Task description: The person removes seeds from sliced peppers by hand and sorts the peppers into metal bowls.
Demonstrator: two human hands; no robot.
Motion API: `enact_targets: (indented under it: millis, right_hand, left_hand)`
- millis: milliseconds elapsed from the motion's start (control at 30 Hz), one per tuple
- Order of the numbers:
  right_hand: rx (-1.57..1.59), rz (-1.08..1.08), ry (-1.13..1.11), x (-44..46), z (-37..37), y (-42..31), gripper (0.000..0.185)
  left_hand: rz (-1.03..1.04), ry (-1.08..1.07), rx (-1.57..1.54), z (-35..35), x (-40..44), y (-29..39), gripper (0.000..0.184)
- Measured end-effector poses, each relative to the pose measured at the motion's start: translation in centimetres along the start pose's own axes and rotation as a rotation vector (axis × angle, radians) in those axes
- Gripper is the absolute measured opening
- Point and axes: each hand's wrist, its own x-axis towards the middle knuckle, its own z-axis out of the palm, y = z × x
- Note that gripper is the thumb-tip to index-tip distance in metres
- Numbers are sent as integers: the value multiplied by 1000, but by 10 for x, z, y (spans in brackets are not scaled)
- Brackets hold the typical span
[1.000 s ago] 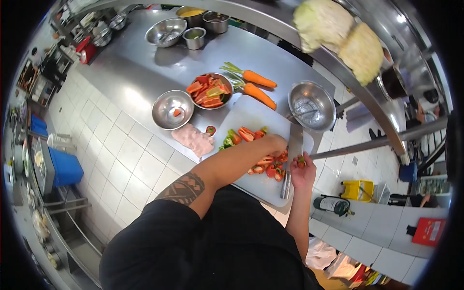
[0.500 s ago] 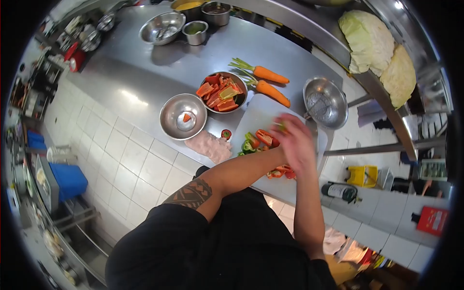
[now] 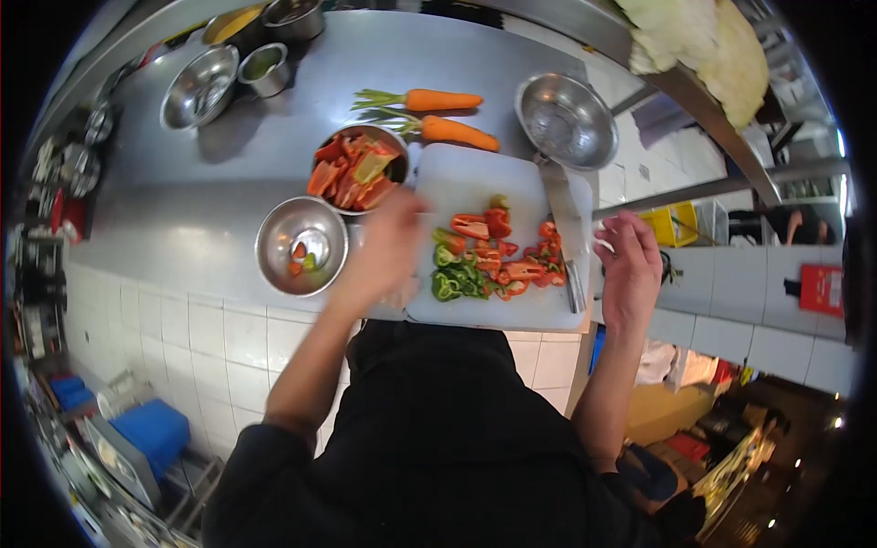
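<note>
My left hand (image 3: 388, 248), smeared by motion, is over the left edge of the white cutting board (image 3: 457, 173). Whether it holds anything is unclear. Off the board's right side, my right hand (image 3: 632, 265) hangs with loosely bent fingers and nothing visible in them. Cut red pepper pieces (image 3: 523, 270) and green pepper slices (image 3: 457, 281) lie on the board. A knife (image 3: 565, 215) rests along its right edge. Left of my left hand, a small metal bowl (image 3: 270, 265) contains a few red and green scraps. Behind it, another metal bowl holds red pepper pieces (image 3: 352, 173).
Two carrots (image 3: 443, 100) with green tops lie behind the board. A metal bowl (image 3: 566, 123) stands at the back right. More metal bowls (image 3: 201, 87) and pots are at the far left. Cabbage (image 3: 694, 41) sits on the shelf above right.
My arms have come apart from over the board: the left hand moved left, the right hand right. The knife now shows fully. The small bowl holds more scraps. The whole view has shifted.
</note>
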Motion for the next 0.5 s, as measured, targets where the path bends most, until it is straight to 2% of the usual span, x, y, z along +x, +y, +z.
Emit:
enact_targets:
  millis: [33,67,100,167,200,233,267,300,333,367,433,467,500]
  right_hand:
    - [-3,-7,28,-5,-21,6,22]
    - [-31,6,156,-11,-40,15,19]
    - [-58,21,279,-18,-55,25,15]
    - [-263,-1,252,-32,-67,55,8]
    - [-411,23,186,-38,-72,74,6]
    - [-610,-71,63,-43,-61,90,4]
    - [-771,-74,-35,-51,-52,102,4]
    - [-881,-202,-141,-54,-46,118,7]
    - [-1068,-323,-187,-58,-37,123,16]
    - [-1069,-320,-181,-61,-30,127,16]
    - [-1220,-202,-270,-64,-24,134,23]
    - [-1221,-207,-277,-64,-23,136,23]
    - [-1243,-227,-304,-65,-23,138,25]
  left_hand:
    - [19,92,182,-38,-8,-12,19]
    - [-34,153,422,-68,-19,-20,22]
    - [-118,69,611,-98,-25,-29,25]
    - [-298,-57,662,-120,-43,-38,28]
    - [-293,-66,665,-118,-44,-37,28]
    - [-277,-56,714,-117,-45,-34,29]
    - [-262,-45,762,-114,-46,-31,30]
    - [-260,-54,763,-106,-40,-25,30]
    - [-206,-38,781,-91,-30,-15,30]
    - [-153,-19,797,-71,-22,-6,30]
    - [126,-219,559,-14,-20,20,21]
    - [161,-397,503,21,-24,33,19]
    - [342,-496,403,48,-28,41,18]
